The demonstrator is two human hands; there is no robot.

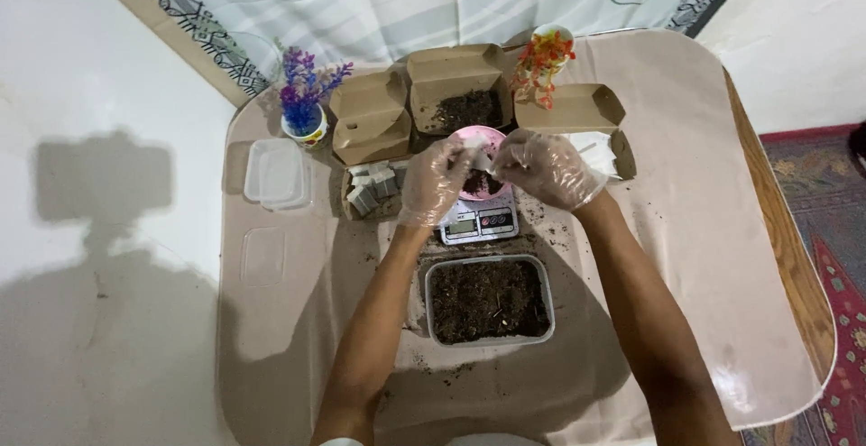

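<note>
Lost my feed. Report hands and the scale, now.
Left hand and right hand, both gloved, pinch a small white packet over the pink dish on the digital scale. Soil tub sits nearer. Nothing obstructing.

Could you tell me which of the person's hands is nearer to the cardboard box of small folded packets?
The left hand. It hovers just right of the box of packets, almost beside it. The right hand is farther right, beyond the pink bowl on the scale.
</note>
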